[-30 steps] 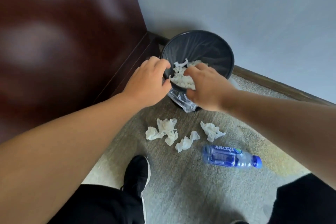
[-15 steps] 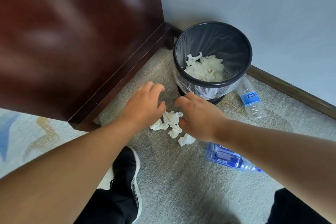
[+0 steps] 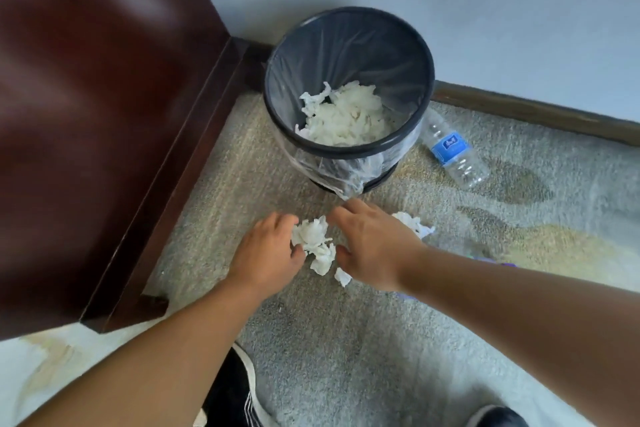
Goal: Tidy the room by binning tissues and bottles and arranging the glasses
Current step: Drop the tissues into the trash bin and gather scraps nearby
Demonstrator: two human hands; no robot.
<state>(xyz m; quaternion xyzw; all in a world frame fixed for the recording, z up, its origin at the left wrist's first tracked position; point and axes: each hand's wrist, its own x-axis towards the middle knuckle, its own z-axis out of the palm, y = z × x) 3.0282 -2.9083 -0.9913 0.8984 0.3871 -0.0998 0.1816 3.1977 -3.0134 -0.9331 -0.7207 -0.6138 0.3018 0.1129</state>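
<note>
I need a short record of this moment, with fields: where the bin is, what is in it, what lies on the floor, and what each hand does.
bin: black bin with clear liner, upright on the carpet in the corner beside the dark wooden furniture
bin contents: crumpled white tissues
floor tissues: loose pile between the hands; one more piece beyond the right hand
bottle: clear bottle with blue label, lying right of the bin
left hand: open, fingers touching the pile
right hand: open, closing in on the pile

Pale blue-grey wall (image 3: 485, 10), dark wooden skirting (image 3: 536, 109), mottled grey-beige carpet (image 3: 346, 340), dark red-brown cabinet (image 3: 86, 97)
</note>
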